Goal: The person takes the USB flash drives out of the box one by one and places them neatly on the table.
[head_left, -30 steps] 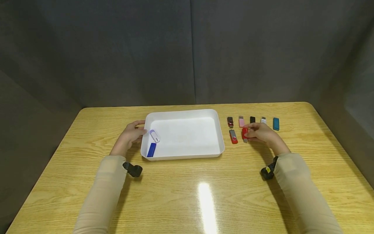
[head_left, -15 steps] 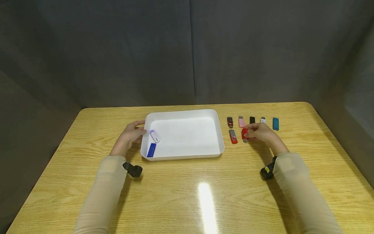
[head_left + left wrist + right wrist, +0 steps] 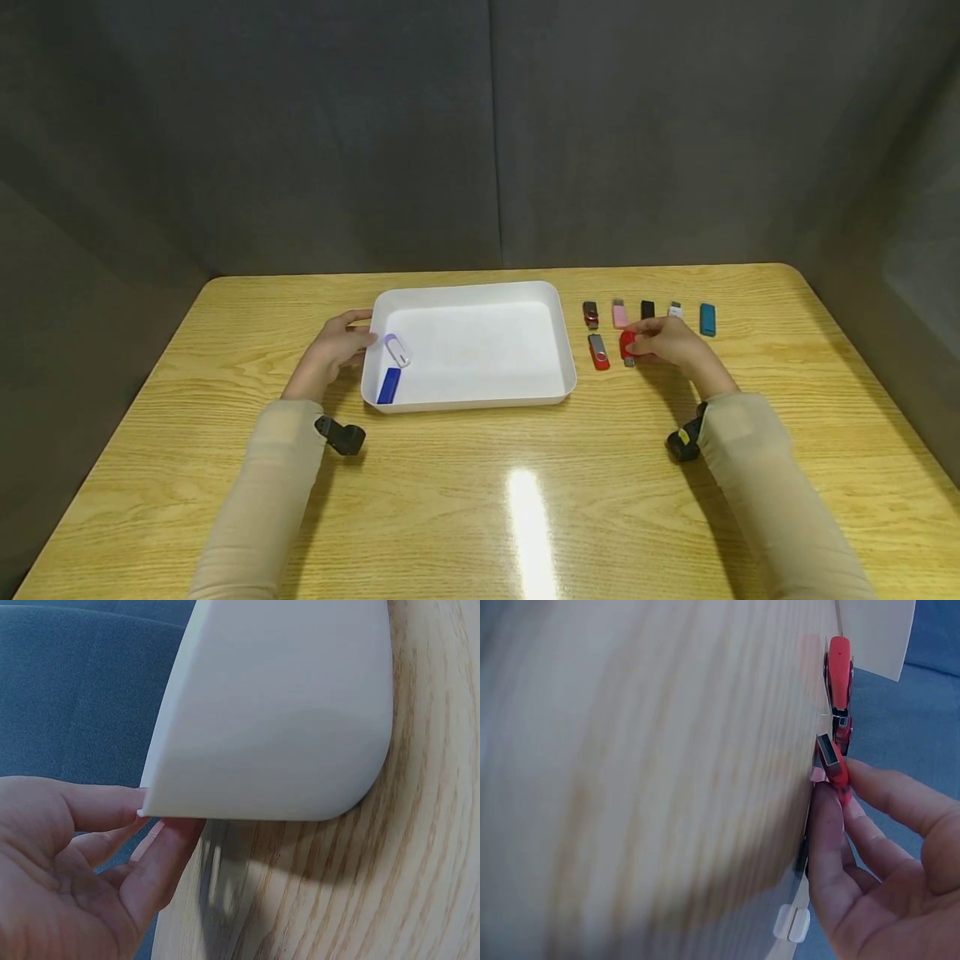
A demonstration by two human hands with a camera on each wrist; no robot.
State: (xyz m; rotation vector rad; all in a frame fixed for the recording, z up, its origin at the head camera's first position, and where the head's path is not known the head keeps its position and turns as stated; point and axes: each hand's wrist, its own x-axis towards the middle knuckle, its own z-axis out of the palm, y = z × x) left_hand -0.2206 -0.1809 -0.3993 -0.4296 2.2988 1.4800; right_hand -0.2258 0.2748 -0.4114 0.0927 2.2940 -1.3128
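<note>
My left hand (image 3: 336, 343) holds the left rim of a white rectangular tray (image 3: 468, 407); in the left wrist view the thumb and fingers pinch the tray's edge (image 3: 277, 720). Inside the tray, on the left, lie a white and lilac USB stick (image 3: 397, 350) and a dark blue USB stick (image 3: 388, 386). To the right of the tray, my right hand (image 3: 671, 340) pinches a red USB stick (image 3: 838, 776) between thumb and fingers, its metal plug pointing toward my side of the table. A red USB stick with a silver swivel cover (image 3: 598, 352) lies just left of it.
Behind the right hand, a row on the wooden table (image 3: 420, 500) holds a dark red USB stick (image 3: 591, 314), a pink one (image 3: 619, 314), a black one (image 3: 648, 309), a white one (image 3: 676, 310) and a teal one (image 3: 707, 320). Dark grey partitions (image 3: 337, 150) stand behind and beside the table.
My right wrist has swung very slightly left while the fingers stay on the red USB stick. The left hand and the tray keep their places.
</note>
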